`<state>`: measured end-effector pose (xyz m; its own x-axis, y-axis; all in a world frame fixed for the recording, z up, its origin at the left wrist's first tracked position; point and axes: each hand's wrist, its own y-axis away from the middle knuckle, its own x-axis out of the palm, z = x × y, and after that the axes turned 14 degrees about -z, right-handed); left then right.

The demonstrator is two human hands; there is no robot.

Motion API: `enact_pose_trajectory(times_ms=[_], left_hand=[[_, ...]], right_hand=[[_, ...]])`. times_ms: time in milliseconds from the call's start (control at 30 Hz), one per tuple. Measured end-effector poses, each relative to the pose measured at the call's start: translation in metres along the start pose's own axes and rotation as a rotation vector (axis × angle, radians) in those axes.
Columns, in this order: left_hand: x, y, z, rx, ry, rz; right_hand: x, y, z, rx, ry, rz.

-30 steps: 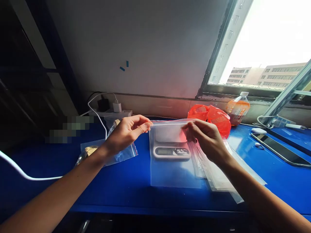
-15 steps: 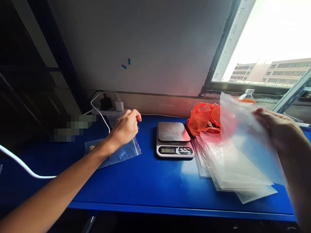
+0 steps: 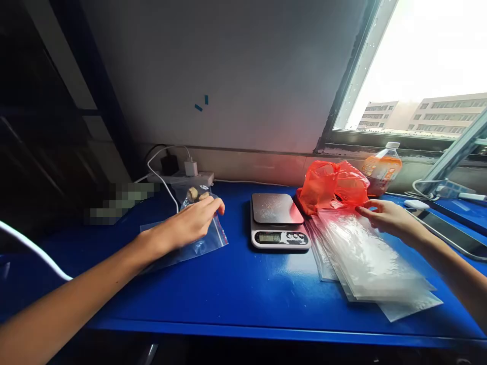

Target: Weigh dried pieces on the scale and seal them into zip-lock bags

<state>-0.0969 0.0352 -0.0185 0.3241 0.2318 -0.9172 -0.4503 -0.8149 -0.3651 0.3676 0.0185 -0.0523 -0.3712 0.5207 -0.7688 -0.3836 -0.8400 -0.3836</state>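
Observation:
My left hand (image 3: 194,220) hangs with bent fingers over a clear zip bag (image 3: 203,249) lying on the blue desk. Its fingertips are turned from view, so whatever they may hold is hidden. Just behind it lies a small clear bag with tan pieces (image 3: 193,193). My right hand (image 3: 388,218) pinches the upper right corner of the top plastic bag (image 3: 369,253) on a fanned stack of clear bags. Between the hands stands a digital kitchen scale (image 3: 279,220) with a bare metal plate carrying a few crumbs and a lit display.
Behind the stack sits a red plastic bag (image 3: 329,185). An orange drink bottle (image 3: 382,170) is by the window. A phone (image 3: 452,230) and cables lie at the right. A white charger (image 3: 190,167) with its cable is plugged in at the back left.
My right hand has brought the raised clear bag down onto the stack and moved left. My left hand has dropped lower, uncovering the tan pieces behind it. The view has shifted slightly.

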Motion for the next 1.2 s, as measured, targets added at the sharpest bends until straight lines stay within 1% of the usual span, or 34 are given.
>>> enact_pose_trajectory(times_ms=[67, 167, 267, 367, 400, 433, 567, 633, 700, 767, 800, 867, 933, 1000, 1067, 1133, 1200], left_hand=[[-0.003, -0.002, 0.007, 0.061, 0.053, 0.099], [-0.007, -0.004, 0.012, 0.102, 0.006, 0.255], [-0.009, -0.006, 0.010, 0.111, -0.046, 0.313], [-0.010, -0.008, 0.005, 0.113, -0.052, 0.343], [-0.010, -0.009, 0.004, 0.116, -0.052, 0.351], [-0.010, -0.009, 0.004, 0.120, -0.054, 0.357], [-0.009, -0.013, 0.003, 0.137, -0.069, 0.365], [-0.008, -0.016, 0.004, 0.134, -0.060, 0.379], [-0.008, -0.018, 0.004, 0.135, -0.048, 0.394], [-0.008, -0.020, 0.002, 0.175, -0.038, 0.374], [-0.007, -0.021, 0.000, 0.213, -0.028, 0.344], [-0.006, -0.021, -0.009, 0.305, 0.006, 0.249], [-0.005, -0.021, -0.022, 0.394, 0.053, 0.133], [-0.003, -0.020, -0.038, 0.461, 0.090, 0.014], [0.001, -0.019, -0.053, 0.509, 0.110, -0.099], [0.005, -0.016, -0.063, 0.535, 0.141, -0.197], [0.009, -0.013, -0.067, 0.550, 0.189, -0.272]], right_hand=[[-0.008, -0.004, 0.006, -0.033, 0.163, -0.017], [-0.029, 0.006, 0.024, -0.106, 0.324, -0.064], [-0.046, 0.027, 0.053, -0.235, 0.361, -0.083], [-0.050, 0.049, 0.089, -0.395, 0.333, -0.127], [-0.048, 0.055, 0.102, -0.443, 0.321, -0.150], [-0.045, 0.061, 0.115, -0.488, 0.300, -0.145], [-0.016, 0.075, 0.161, -0.608, 0.136, 0.014], [0.001, 0.081, 0.176, -0.664, 0.078, 0.072], [0.014, 0.088, 0.184, -0.698, 0.012, 0.117], [0.023, 0.096, 0.187, -0.681, -0.103, 0.190], [0.025, 0.099, 0.187, -0.652, -0.185, 0.238], [0.029, 0.105, 0.185, -0.561, -0.394, 0.337], [0.034, 0.109, 0.182, -0.434, -0.620, 0.409], [0.040, 0.111, 0.181, -0.294, -0.804, 0.445], [0.046, 0.112, 0.180, -0.175, -0.938, 0.469], [0.049, 0.113, 0.180, -0.088, -1.039, 0.491], [0.049, 0.113, 0.181, -0.043, -1.096, 0.510]])
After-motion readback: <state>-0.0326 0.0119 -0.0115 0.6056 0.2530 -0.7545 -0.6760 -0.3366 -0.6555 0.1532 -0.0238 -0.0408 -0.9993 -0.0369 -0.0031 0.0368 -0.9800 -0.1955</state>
